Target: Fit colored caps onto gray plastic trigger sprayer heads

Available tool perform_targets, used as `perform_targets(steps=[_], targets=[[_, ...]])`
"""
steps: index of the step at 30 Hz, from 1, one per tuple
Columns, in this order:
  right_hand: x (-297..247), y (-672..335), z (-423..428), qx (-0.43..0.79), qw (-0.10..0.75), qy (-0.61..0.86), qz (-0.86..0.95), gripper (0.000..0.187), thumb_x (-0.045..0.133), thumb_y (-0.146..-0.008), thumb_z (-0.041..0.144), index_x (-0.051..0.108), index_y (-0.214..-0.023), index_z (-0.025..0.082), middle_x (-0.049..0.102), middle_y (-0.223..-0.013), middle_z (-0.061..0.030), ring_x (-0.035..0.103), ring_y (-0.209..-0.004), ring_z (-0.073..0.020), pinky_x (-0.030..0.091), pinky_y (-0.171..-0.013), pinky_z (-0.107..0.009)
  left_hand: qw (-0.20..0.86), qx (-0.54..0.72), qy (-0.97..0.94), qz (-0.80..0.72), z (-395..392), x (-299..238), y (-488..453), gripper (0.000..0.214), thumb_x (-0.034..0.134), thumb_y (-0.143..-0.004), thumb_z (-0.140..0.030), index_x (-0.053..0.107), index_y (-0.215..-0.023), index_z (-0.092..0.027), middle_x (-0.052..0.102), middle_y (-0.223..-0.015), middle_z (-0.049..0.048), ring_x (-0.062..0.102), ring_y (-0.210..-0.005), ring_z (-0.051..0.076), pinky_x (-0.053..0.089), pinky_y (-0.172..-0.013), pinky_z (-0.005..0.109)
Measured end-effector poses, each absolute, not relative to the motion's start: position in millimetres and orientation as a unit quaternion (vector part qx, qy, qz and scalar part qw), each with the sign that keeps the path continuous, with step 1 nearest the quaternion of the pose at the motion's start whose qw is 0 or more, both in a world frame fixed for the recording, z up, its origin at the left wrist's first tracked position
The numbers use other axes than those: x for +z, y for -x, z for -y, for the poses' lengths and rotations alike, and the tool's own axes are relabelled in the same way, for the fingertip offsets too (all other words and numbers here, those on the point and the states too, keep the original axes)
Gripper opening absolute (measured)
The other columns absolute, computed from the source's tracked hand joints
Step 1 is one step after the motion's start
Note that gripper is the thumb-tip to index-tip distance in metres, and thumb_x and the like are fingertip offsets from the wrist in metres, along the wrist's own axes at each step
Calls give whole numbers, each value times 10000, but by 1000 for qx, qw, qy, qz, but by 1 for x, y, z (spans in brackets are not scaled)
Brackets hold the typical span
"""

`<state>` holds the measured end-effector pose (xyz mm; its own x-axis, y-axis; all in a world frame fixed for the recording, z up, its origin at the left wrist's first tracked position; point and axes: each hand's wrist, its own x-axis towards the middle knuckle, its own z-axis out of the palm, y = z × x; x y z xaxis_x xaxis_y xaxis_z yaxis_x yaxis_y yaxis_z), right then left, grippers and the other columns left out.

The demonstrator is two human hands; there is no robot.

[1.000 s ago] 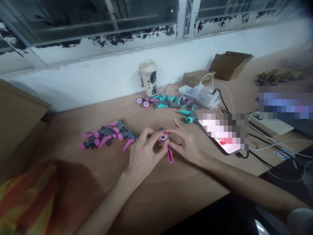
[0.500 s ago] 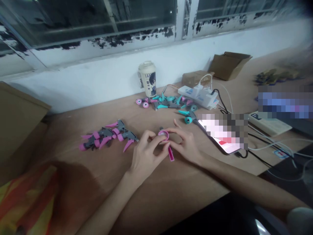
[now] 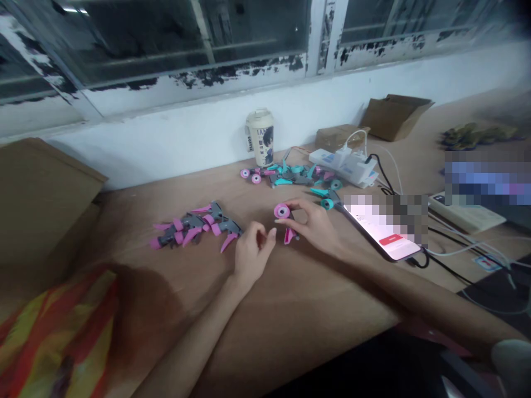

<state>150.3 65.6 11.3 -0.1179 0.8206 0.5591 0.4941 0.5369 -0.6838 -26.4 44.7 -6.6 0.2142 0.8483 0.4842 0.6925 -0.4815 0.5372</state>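
My right hand (image 3: 313, 224) pinches a trigger spray head by its pink collar (image 3: 282, 211), between thumb and forefinger. The collar's round end faces me and shows a white ring with a dark centre. Below it hangs the pink trigger (image 3: 289, 236); the fingers hide part of the body. My left hand (image 3: 252, 251) is just to the left, apart from the spray head, with thumb raised and fingers loosely curled; nothing shows in it. Beyond it lies a group of grey and pink spray heads (image 3: 193, 225).
More teal and pink spray heads (image 3: 296, 175) lie near a patterned cup (image 3: 260, 138) by the wall. To the right are a power strip (image 3: 346, 164), a lit phone (image 3: 384, 235) and cables. Cardboard boxes (image 3: 45, 171) and a red-yellow bag (image 3: 66, 331) stand at the left.
My left hand has let go of the pink collar and drawn back to the left. My right hand has raised and turned the spray head. The camera view has shifted slightly.
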Motion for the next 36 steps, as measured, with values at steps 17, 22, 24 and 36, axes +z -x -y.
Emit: perform_targets(steps=[17, 22, 24, 36], targets=[[46, 1, -148, 164, 231, 282, 917, 351, 672, -741, 409, 636, -1052, 250, 670, -1100, -44, 612, -1004, -238, 449, -870, -342, 66, 195, -868, -451, -41, -8, 19, 156, 533, -787, -232, 566, -647, -174, 610, -637, 14, 572, -566, 160, 366, -503, 254], [49, -46, -148, 125, 270, 286, 911, 380, 532, -840, 478, 612, -1112, 226, 637, -1171, -46, 586, -1078, -198, 436, -920, -305, 61, 212, -850, -479, -46, -9, 23, 124, 481, -837, -221, 568, -760, -177, 595, -659, -6, 566, -564, 139, 391, -514, 243], [49, -88, -153, 99, 273, 363, 886, 331, 527, -853, 447, 632, -1069, 220, 665, -1113, -44, 616, -1018, -196, 465, -875, -316, 56, 222, -841, -490, -47, -10, 25, 114, 464, -849, -206, 557, -788, -179, 587, -675, -11, 565, -583, 134, 405, -533, 240], [35, -302, -192, -60, 120, 611, 780, 260, 484, -866, 251, 682, -963, 114, 680, -999, -150, 631, -905, -237, 453, -762, -334, -116, 229, -841, -477, -54, -6, 26, 301, 491, -858, -306, 599, -1090, -149, 506, -1277, 168, 456, -1172, 318, 335, -977, 523]])
